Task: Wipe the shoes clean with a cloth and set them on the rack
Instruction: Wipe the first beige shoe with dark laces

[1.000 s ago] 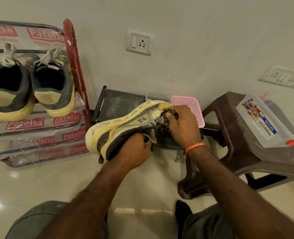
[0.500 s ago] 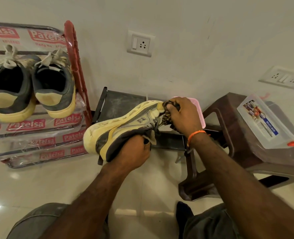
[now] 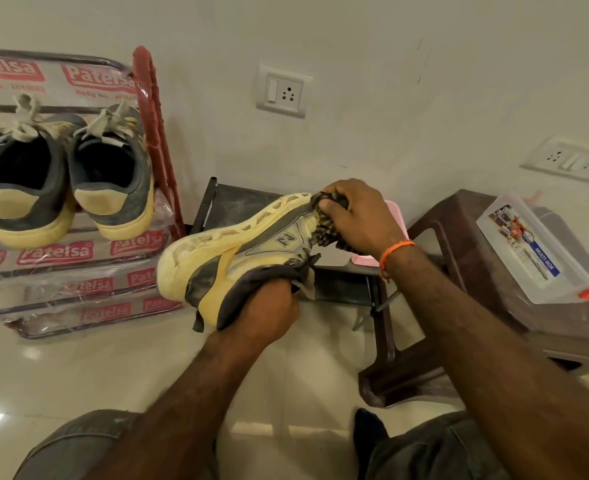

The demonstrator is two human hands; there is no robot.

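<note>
**Wiping the toe end of the sneaker**

My left hand (image 3: 269, 308) is pushed into the collar of the sneaker (image 3: 237, 254), fingers hidden inside, holding it sole-up and tilted in the air. My right hand (image 3: 357, 214) is closed around the bunched cloth (image 3: 326, 230), pressed to the toe end. The shoe looks light, with a soft upper and a springy foam sole, so the collar seems the firmest hold. An "N" logo shows on its side. Left of my hands, two cleaned shoes (image 3: 61, 174) sit on the rack (image 3: 147, 98), wrapped in "Patelsa" plastic. To my right, a box (image 3: 535, 251) reads "MULTI-BOX".
</note>
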